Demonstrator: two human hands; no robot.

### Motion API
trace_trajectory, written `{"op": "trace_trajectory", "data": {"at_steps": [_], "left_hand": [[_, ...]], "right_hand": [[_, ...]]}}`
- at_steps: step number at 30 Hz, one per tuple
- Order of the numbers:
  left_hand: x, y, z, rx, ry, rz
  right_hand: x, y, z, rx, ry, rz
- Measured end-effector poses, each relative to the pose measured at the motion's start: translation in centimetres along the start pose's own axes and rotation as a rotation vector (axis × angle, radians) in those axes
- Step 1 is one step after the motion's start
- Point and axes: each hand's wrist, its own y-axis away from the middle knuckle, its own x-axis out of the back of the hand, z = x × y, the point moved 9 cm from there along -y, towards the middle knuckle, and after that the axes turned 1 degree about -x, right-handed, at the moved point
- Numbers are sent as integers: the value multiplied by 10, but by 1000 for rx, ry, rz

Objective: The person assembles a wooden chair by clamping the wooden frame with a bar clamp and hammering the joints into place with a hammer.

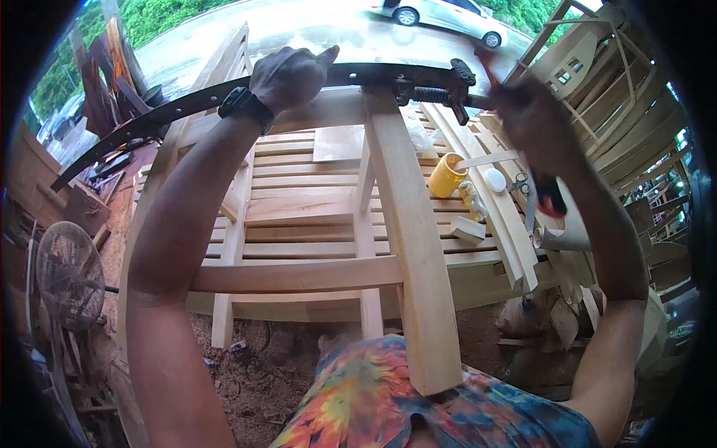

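Curls left hand (291, 78) over a long dark bar clamp (347, 75) at the upper middle of the frame, with fingers folded nearly into a fist and thumb pointing right. Wraps right hand (538, 119), blurred at the upper right, around a red tool (489, 67) too smeared to identify, with fingers apparently closed. Cannot link for certain to that tool the red-and-black handle (551, 198) just below the right wrist.

Wears a black watch (246, 108) on the left wrist and a multicoloured shirt (366, 388) at the bottom of the frame. Has the clamp stretched from the left side across the top of a pale wooden framework (299, 276), with its screw end just right of the top of a thick post (418, 239) slanting down to the lower middle.

Looks down on a slatted wooden surface (299, 181), with a yellow pot (444, 179), a round white lid (494, 180), scissors (520, 182) and a pale block (467, 230) right of centre. Takes in a fan (71, 272) at the left and a silver car (448, 19) at the top.
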Motion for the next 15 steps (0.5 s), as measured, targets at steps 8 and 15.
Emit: {"op": "trace_trajectory", "data": {"at_steps": [8, 15], "left_hand": [[-1, 7, -2, -31, -26, 53], [-4, 4, -9, -38, -62, 87]], "right_hand": [[69, 3, -43, 96, -380, 121], [-20, 13, -63, 181, -105, -442]]}}
